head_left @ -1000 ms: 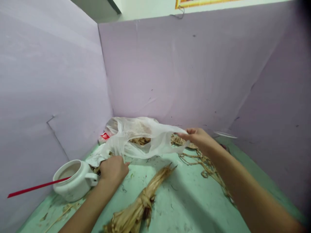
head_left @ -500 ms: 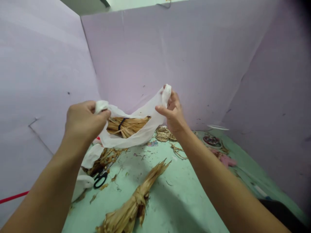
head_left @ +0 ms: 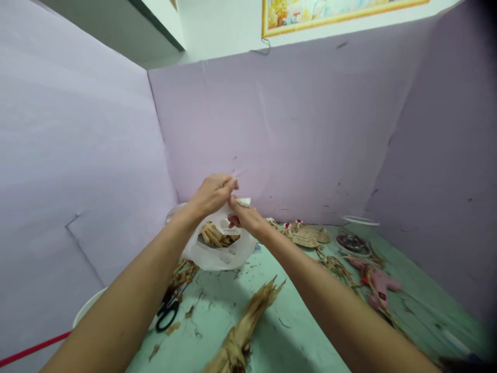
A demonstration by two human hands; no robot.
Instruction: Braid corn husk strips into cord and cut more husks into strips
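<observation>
I have both hands together at the top of a thin, translucent white plastic bag (head_left: 225, 260), far side of the green tabletop (head_left: 291, 331).

My right hand (head_left: 245, 216) grips a bunched edge of the bag; my left hand (head_left: 214, 194) is right beside it, fingers bent, but I cannot tell whether they pinch plastic. Through the bag's opening I see tan dried leaf strips (head_left: 215, 237). Nearer me lies a tied bundle of dried tan husks (head_left: 248, 321); left of it, black-handled scissors (head_left: 167, 316) sit near brown leaf scraps (head_left: 183, 273). To the right of the bag I make out flat woven straw-coloured pieces (head_left: 305, 235), a round white dish of dark bits (head_left: 351, 243) and a pink glue gun (head_left: 380, 282).
</observation>
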